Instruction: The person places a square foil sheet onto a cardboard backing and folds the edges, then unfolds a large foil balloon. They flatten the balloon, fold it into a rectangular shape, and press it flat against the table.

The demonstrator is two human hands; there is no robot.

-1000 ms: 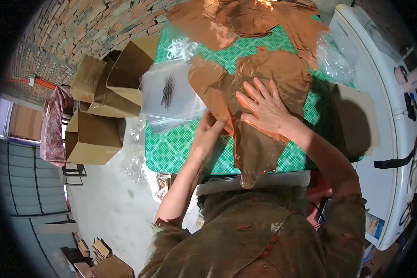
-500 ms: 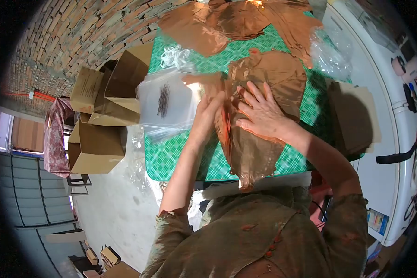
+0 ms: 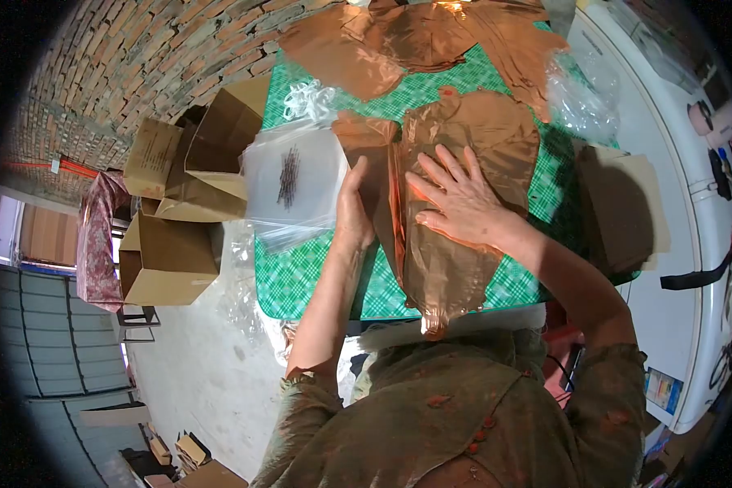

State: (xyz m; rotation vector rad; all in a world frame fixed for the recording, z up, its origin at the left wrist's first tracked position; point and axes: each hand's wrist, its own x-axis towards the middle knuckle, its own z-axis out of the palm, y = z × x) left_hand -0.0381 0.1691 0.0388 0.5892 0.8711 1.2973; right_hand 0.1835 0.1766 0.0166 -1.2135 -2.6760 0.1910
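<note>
A flat, copper-coloured foil balloon (image 3: 496, 134) lies on the green checked tabletop (image 3: 301, 281), its narrow neck hanging over the front edge. My right hand (image 3: 464, 199) rests on its middle with fingers spread, pressing the foil flat. The balloon's left part is a creased flap (image 3: 374, 146). Beside that flap, my left hand (image 3: 354, 207) is turned on edge against its left border, fingers extended and partly hidden. Just left of this hand lies a stack of clear plastic bags (image 3: 309, 179) with dark print.
More copper foil balloons (image 3: 423, 41) cover the table's far end. White ribbon (image 3: 309, 99) lies at the back left, crumpled clear plastic (image 3: 581, 98) at the back right. Open cardboard boxes (image 3: 175, 260) stand left. Cardboard sheets (image 3: 622, 203) lie right, beside a white appliance (image 3: 667, 325).
My left hand has moved slightly down and left, off the top of the flap to its edge. The flap now lies flatter towards the left. My right hand stays almost in place.
</note>
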